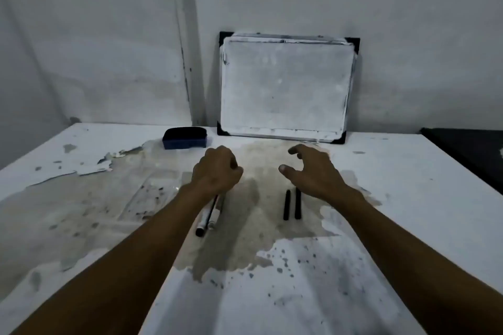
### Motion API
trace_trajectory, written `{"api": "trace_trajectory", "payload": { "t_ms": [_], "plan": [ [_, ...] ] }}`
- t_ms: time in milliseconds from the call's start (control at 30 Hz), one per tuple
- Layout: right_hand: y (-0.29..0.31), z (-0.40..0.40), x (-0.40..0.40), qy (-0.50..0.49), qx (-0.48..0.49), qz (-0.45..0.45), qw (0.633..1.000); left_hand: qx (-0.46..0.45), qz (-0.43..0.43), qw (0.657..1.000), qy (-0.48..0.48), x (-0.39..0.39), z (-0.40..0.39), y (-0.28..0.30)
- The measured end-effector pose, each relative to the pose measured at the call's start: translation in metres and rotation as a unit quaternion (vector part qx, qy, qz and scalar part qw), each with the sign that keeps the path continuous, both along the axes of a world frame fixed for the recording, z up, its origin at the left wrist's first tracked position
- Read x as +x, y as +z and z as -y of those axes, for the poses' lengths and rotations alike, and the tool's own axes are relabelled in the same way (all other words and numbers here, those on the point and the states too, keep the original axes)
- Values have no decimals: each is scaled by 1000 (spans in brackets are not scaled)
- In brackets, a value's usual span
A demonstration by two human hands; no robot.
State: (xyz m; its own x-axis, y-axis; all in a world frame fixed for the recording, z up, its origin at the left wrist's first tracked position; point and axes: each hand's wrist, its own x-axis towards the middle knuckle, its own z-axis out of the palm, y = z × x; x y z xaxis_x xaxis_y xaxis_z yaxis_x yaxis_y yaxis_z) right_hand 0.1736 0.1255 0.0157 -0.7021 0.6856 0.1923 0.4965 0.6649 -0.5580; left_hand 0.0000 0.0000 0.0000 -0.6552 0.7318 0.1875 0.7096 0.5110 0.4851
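I saw left hand (217, 168) clenched on nothing, above two white markers (209, 215), right hand (313, 168) released over two black sticks (286, 205), peeling white table (408, 185), whiteboard (283, 87) leaning on far wall (408, 35), blue eraser (185, 138) at its left.

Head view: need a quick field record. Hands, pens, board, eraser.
left hand: fingers curled, nothing visible in it
right hand: open, fingers spread, holds nothing
markers: two, side by side on the table, partly under the left wrist
black pieces: two, parallel, by the right wrist; caps or pens, unclear
whiteboard: leans on the wall, smudged
eraser: blue, left of whiteboard
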Motion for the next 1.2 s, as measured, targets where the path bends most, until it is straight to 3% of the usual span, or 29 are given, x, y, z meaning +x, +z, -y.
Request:
{"api": "trace_trajectory", "payload": {
  "t_ms": [267, 500, 700, 833, 900, 1000, 1067, 1200],
  "plan": [
    [-31, 29, 9, -20, -11, -1, 1000, -79, -99, 988, 91, 20, 33, -19],
    [-32, 34, 15, -34, -7, -17, 999, -109, -99, 984, 103, 28, 33, -20],
    [-30, 38, 19, -30, -17, -44, 998, -75, -49, 990, 108, 32, 31, -12],
    [-23, 46, 22, -20, -39, -119, 992, 42, 112, 984, 135, 38, 24, 2],
    [-17, 54, 24, -13, -88, -158, 983, 158, 273, 940, 126, 43, 20, 6],
    [-17, 67, 29, 12, -238, -194, 952, 279, 529, 798, 79, 56, 17, 1],
    [-21, 70, 32, 19, -306, -191, 933, 304, 597, 741, 55, 63, 12, -10],
    [-30, 70, 36, 13, -401, -173, 900, 345, 644, 680, 58, 74, 2, -28]
  ]
}}
